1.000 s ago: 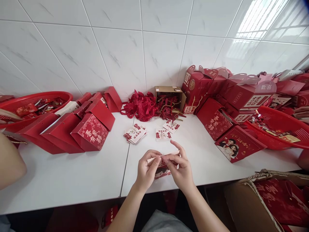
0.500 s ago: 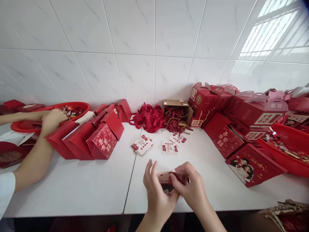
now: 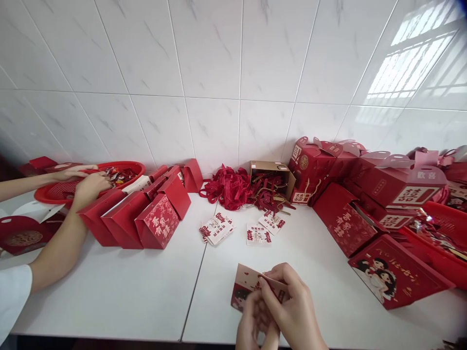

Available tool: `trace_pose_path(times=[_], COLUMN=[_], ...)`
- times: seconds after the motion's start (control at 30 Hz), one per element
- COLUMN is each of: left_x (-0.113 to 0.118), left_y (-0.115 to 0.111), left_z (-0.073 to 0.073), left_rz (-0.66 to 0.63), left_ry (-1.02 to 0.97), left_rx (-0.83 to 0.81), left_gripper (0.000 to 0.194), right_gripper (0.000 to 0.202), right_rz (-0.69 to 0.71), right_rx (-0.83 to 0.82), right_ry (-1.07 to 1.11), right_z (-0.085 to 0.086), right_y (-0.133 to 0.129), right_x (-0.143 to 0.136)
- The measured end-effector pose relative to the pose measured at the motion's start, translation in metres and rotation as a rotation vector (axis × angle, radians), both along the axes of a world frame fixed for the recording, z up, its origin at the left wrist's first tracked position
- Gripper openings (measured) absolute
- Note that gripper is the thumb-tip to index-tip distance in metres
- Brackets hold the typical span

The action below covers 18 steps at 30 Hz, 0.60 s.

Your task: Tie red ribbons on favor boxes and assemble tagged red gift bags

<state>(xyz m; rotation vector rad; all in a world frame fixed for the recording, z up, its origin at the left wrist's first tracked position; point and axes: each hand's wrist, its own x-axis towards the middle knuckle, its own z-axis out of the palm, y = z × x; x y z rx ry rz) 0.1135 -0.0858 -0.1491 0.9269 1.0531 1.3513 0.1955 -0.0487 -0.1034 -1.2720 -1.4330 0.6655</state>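
Observation:
Low at the front of the white table, a beige and red printed card (image 3: 243, 287) with a cartoon figure is in my hands. My right hand (image 3: 294, 306) pinches its right part between thumb and fingers. Curled against the lower edge, my left hand (image 3: 255, 323) also grips the card, its fingertips partly hidden. Beyond them lie white and red tags: a small pile (image 3: 217, 228) on the left and two loose ones, one of them a white tag (image 3: 259, 235), to the right.
Red ribbons (image 3: 231, 187) and an open cardboard box (image 3: 272, 167) lie against the tiled wall. Red gift boxes (image 3: 160, 218) stand left; more boxes (image 3: 397, 270) and a red basket (image 3: 438, 243) are right. Another person's hands (image 3: 91, 187) reach into a red basket (image 3: 47, 194).
My left hand has dropped lower, its raised fingers now curled, and more of the card's left part shows. The view has shifted. The other person's hands remain at the left basket.

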Motion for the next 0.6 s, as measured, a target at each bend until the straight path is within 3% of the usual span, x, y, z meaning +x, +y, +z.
trace_pose_path(times=[0.1, 0.2, 0.37, 0.6], left_x=[-0.003, -0.006, -0.010, -0.023], left_y=[0.003, 0.009, 0.011, 0.010], left_z=[0.004, 0.012, 0.019, 0.013], left_rz=[-0.251, -0.363, -0.377, -0.284], left_ry=[-0.159, -0.225, -0.186, -0.048], left_rx=[-0.148, -0.218, -0.227, -0.173], left_gripper=[0.047, 0.040, 0.026, 0.018], right_gripper=[0.019, 0.018, 0.020, 0.018], right_rz=[0.020, 0.014, 0.006, 0.031], right_rx=[0.006, -0.019, -0.086, -0.045], right_ry=[-0.009, -0.010, -0.010, -0.034], right_z=[0.001, 0.002, 0.003, 0.002], right_y=[-0.001, -0.002, -0.006, -0.004], right_x=[0.003, 0.004, 0.003, 0.005])
